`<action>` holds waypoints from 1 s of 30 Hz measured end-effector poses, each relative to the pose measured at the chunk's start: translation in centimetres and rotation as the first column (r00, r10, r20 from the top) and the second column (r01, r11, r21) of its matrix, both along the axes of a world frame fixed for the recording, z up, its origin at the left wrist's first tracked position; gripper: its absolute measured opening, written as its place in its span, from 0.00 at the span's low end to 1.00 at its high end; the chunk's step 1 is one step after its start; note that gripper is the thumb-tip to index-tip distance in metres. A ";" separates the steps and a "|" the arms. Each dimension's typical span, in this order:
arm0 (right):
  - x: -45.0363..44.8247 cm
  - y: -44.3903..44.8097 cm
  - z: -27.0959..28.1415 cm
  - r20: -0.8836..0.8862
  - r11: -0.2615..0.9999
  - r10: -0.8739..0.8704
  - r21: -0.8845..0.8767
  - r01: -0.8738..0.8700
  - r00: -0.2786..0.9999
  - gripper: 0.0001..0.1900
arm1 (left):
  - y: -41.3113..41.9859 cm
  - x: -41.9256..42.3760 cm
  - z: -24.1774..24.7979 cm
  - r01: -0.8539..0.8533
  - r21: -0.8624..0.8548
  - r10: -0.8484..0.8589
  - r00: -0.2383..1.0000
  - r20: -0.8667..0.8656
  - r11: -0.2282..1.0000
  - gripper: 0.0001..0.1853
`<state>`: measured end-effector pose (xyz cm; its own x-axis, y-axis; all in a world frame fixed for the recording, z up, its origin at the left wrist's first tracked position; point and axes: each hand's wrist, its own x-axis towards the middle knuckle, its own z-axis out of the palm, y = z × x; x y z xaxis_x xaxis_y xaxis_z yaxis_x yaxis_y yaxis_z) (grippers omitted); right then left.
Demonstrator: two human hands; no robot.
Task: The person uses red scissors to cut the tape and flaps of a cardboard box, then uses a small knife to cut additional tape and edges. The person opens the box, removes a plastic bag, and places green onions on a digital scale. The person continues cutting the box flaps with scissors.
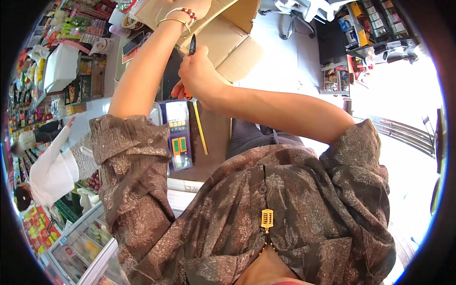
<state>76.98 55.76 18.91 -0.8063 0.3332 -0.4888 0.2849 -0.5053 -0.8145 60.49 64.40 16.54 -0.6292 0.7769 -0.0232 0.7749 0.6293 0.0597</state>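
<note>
My right hand (201, 73) is closed around the orange handle of a knife (192, 45) whose dark blade points up, towards the top of the view. Beyond it stands an open cardboard box (228, 39) with its flaps spread. My left hand (197, 8), with beads and a gold bangle at the wrist, is at the box's near left side; the top edge cuts off part of it, so its fingers are hidden. Below my right hand, a thin yellow strip (200, 128) lies on the brown surface beside a dark blue tray (181, 140) with small items.
Left of my left arm lies a dark phone (133, 43). Packed shop shelves and a white box (61, 67) stand further left. A person in a white top (53, 174) is near a glass-topped display case (83, 245). A wheeled chair (295, 26) stands beyond the box.
</note>
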 end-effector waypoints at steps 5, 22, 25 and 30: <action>-0.2 -0.9 -0.4 -0.022 0.995 0.055 -0.083 -0.057 0.998 0.06 | -0.1 0.1 0.0 -0.009 0.008 0.009 1.000 0.005 1.000 0.35; 2.1 -6.2 -1.3 -0.058 0.906 0.338 0.292 -0.307 0.939 0.27 | 1.5 -0.1 0.2 0.001 -0.025 -0.001 1.000 0.009 1.000 0.36; 3.4 -8.8 -3.8 -0.076 0.616 0.677 0.603 -0.507 0.732 0.26 | 1.3 -1.9 -0.2 -0.035 -0.035 0.036 0.999 0.033 0.999 0.37; 5.1 -4.4 -11.7 0.243 0.439 0.667 0.635 -0.636 0.704 0.22 | 1.0 -2.0 0.5 0.069 0.012 -0.070 0.994 0.087 0.998 0.48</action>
<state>82.13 51.33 7.26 -0.9343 -0.0978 -0.3428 0.2634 0.4585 -0.8488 58.53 65.39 17.01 -0.5696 0.8190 -0.0689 0.8082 0.5734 0.1347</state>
